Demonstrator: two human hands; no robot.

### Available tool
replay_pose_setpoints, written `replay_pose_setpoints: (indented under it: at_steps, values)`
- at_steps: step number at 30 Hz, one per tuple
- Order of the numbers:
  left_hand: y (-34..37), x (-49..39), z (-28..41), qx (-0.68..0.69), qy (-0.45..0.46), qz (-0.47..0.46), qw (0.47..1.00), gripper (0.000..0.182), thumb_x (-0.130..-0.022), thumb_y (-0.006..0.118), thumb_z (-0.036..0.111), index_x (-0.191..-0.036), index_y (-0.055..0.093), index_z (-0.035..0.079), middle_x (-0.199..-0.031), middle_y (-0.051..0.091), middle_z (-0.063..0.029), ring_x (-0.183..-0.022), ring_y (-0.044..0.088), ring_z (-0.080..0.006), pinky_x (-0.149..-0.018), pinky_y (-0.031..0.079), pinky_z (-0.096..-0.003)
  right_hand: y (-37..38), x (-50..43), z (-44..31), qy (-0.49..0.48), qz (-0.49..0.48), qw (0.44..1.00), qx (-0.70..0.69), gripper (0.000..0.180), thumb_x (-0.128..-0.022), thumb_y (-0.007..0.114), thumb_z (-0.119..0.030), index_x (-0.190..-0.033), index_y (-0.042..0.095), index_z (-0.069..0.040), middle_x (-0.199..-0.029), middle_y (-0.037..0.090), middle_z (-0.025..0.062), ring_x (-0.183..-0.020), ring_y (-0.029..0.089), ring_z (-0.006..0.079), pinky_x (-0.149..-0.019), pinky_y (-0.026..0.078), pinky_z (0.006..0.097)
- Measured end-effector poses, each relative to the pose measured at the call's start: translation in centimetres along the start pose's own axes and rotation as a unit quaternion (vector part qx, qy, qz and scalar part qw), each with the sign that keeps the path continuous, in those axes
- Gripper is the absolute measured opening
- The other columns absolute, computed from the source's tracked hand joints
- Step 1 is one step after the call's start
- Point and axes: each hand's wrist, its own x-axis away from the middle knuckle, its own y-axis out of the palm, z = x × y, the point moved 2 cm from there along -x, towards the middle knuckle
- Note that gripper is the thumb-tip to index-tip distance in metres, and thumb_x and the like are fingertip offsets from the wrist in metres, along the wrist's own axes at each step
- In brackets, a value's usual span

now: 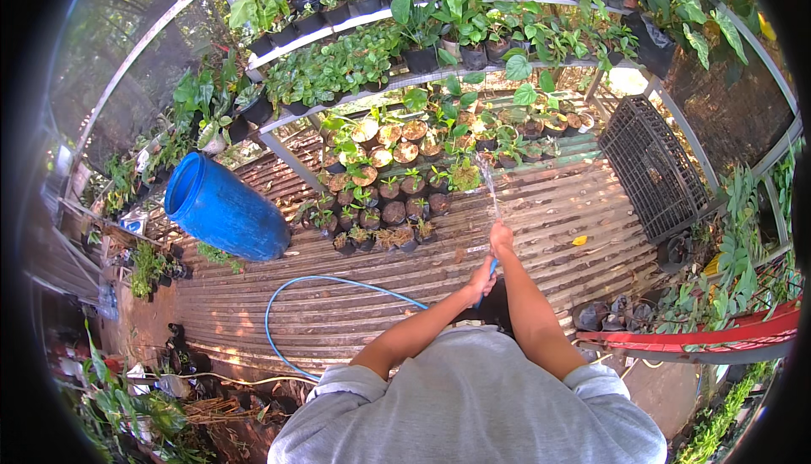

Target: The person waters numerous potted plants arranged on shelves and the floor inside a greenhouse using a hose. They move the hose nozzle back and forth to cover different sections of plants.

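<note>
My left hand (483,280) is closed around a blue hose (342,280), just behind my right hand (500,236), which grips the hose near its end. A stream of water (486,176) leaves the front of my right hand and reaches small potted plants (466,176) on the floor. The exact hose end is hidden by my fingers. More potted seedlings (393,212) stand in rows to the left of the stream. From my hands the hose drops behind my left forearm and loops over the corrugated floor.
A blue plastic barrel (234,210) stands at the left. Black plastic crates (656,169) lean at the right. Metal-framed plant shelves (380,90) cross the far side. A red curved edge (690,339) lies at lower right, and a yellowish hose (241,380) runs at lower left.
</note>
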Motion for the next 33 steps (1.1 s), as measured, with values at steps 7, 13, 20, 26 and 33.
replay_pose_setpoints:
  at_steps: [7,13,20,26,33]
  values:
    - [0.8,-0.2,1.7,0.034,-0.022,0.021,0.999,0.054,-0.087,0.029,0.064,-0.065,0.037,0.016,-0.045,0.027,0.0056,-0.035,0.021,-0.0085,-0.038,0.02,-0.0271,1.3,-2.6,-0.7,0.009,0.003,1.0,0.012,0.064,-0.09,0.036,-0.047,-0.097,0.063,0.011,-0.097,0.061,0.0326,-0.101,0.058,0.044,-0.09,0.044,0.0463]
    - [2.9,-2.4,2.5,0.039,0.01,0.02,0.999,0.055,-0.087,0.028,0.065,-0.066,0.038,0.015,-0.046,0.027,0.0052,-0.035,0.021,-0.0087,-0.037,0.019,-0.0274,-0.5,-5.2,-1.4,-0.013,-0.015,1.0,-0.002,0.065,-0.089,0.036,-0.048,-0.095,0.064,0.01,-0.1,0.06,0.0325,-0.104,0.056,0.0439,-0.092,0.042,0.0465]
    - [6.5,-4.6,4.4,0.046,0.009,0.037,0.998,0.057,-0.085,0.031,0.067,-0.065,0.038,0.014,-0.046,0.028,0.0041,-0.035,0.023,-0.0089,-0.036,0.02,-0.0266,-3.9,-7.4,-3.1,-0.003,-0.015,0.998,0.065,0.065,-0.089,0.033,-0.048,-0.098,0.065,0.008,-0.102,0.061,0.0301,-0.104,0.057,0.0415,-0.092,0.043,0.0456]
    - [8.6,-7.6,5.0,0.045,-0.004,0.036,0.998,0.057,-0.084,0.03,0.068,-0.062,0.036,0.015,-0.045,0.027,0.0045,-0.035,0.022,-0.0091,-0.036,0.02,-0.0273,-6.0,-9.9,-3.4,-0.05,-0.017,0.993,0.11,0.065,-0.09,0.031,-0.048,-0.098,0.065,0.007,-0.102,0.062,0.0288,-0.103,0.059,0.0399,-0.092,0.045,0.0446]
    - [11.4,-10.2,5.5,0.081,-0.011,0.034,0.996,0.056,-0.084,0.027,0.067,-0.06,0.034,0.017,-0.043,0.026,0.0046,-0.033,0.02,-0.0097,-0.035,0.018,-0.0282,-7.9,-12.5,-3.8,-0.024,-0.083,0.991,0.102,0.065,-0.091,0.031,-0.047,-0.099,0.064,0.008,-0.098,0.063,0.0286,-0.1,0.061,0.0389,-0.091,0.045,0.044]
